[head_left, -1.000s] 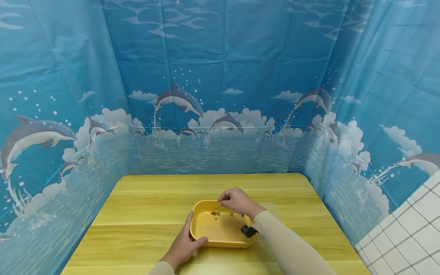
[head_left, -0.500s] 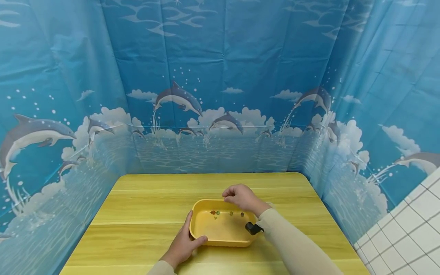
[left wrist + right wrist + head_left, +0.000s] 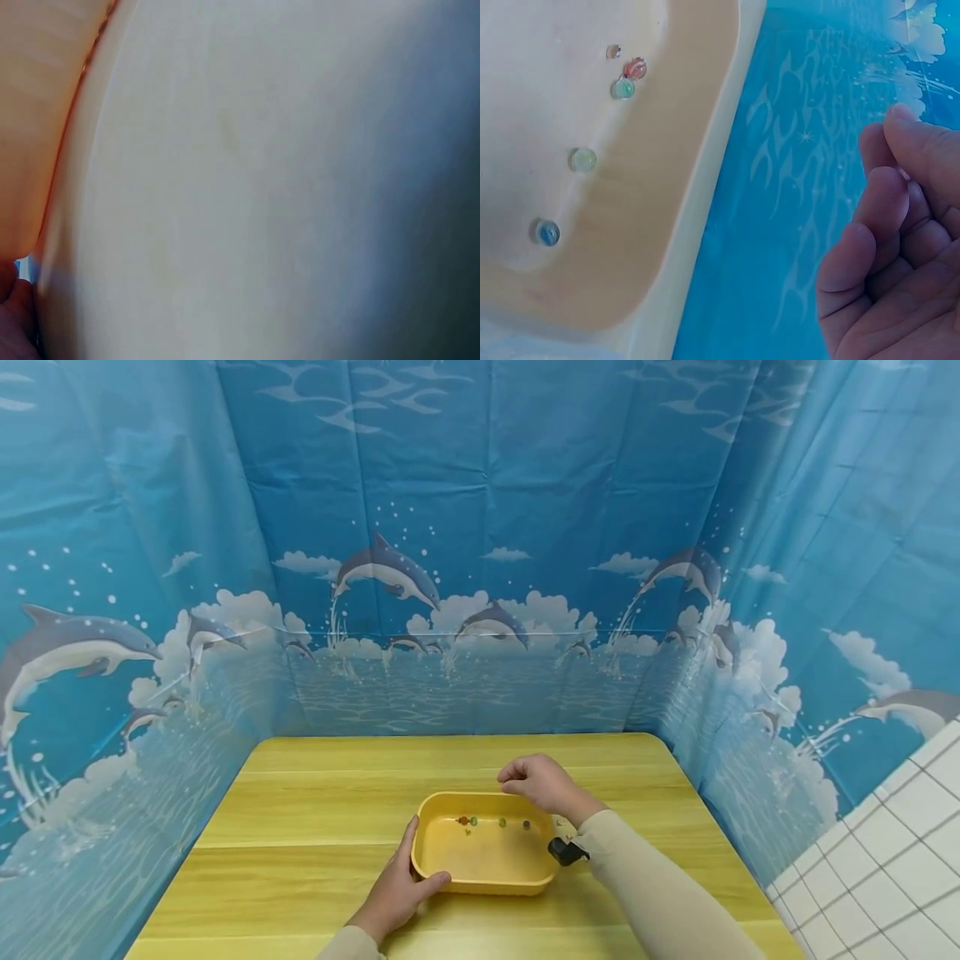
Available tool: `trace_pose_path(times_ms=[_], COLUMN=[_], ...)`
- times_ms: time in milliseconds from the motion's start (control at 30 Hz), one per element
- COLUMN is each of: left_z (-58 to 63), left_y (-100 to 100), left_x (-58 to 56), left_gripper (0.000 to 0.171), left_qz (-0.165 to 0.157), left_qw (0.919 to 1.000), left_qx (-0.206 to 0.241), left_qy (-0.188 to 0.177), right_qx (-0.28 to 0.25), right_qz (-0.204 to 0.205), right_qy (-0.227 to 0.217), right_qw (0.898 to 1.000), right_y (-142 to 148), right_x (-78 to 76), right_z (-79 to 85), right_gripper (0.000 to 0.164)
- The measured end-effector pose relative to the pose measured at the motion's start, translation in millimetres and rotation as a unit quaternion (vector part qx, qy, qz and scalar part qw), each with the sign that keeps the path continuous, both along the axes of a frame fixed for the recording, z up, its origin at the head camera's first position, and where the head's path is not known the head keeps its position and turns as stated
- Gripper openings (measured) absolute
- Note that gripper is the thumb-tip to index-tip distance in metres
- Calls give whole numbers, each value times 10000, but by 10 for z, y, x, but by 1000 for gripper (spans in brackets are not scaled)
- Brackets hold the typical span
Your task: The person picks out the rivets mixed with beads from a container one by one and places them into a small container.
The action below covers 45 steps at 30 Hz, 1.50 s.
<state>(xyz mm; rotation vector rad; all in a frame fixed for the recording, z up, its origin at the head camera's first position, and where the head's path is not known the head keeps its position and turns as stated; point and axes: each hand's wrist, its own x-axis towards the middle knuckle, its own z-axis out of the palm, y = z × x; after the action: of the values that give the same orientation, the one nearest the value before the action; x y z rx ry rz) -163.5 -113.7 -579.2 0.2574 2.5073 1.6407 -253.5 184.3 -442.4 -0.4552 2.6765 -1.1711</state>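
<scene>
A yellow tray (image 3: 480,887) sits on the table with its left near corner in my left hand (image 3: 395,893). The thumb lies along the near rim and the fingers against the left wall. Several glass marbles lie on the tray floor: a red one (image 3: 636,68), a green one (image 3: 622,88), a pale green one (image 3: 583,160), a blue one (image 3: 547,232) and a small clear one (image 3: 613,52). Just beyond the tray's far right rim hovers my right hand (image 3: 546,783), fingers curled, thumb near the index finger. Whether anything sits between the fingertips is hidden.
Beside the tray's right wall, small bits (image 3: 558,822) show near my right wrist, partly hidden by the sleeve. A black wrist camera (image 3: 567,852) hangs by the tray's right rim. Beyond the yellow wooden table (image 3: 315,827) hangs a blue dolphin curtain (image 3: 487,693).
My right hand has moved right and slightly away, from over the tray's far rim to beyond its right part. The left hand and the marbles stay in place.
</scene>
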Motion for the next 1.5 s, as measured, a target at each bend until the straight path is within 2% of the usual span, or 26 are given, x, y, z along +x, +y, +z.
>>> trace_pose_path(times_ms=[600,1000,1500], left_z=[27,37,-8], left_y=[14,14,9], left_x=[24,22,-9], left_gripper=[115,115,116], left_qz=[56,13,49], left_qw=[9999,10000,9999], left_qx=[-155,-7,-143], left_qy=[18,-31,9], right_qx=[-54,48,147], right_qz=[-98,-234,-316], right_qy=[-1,45,142], right_qw=[9999,9997,9993], right_y=[256,407,635], right_x=[11,30,40], right_z=[19,44,39], right_gripper=[14,13,14])
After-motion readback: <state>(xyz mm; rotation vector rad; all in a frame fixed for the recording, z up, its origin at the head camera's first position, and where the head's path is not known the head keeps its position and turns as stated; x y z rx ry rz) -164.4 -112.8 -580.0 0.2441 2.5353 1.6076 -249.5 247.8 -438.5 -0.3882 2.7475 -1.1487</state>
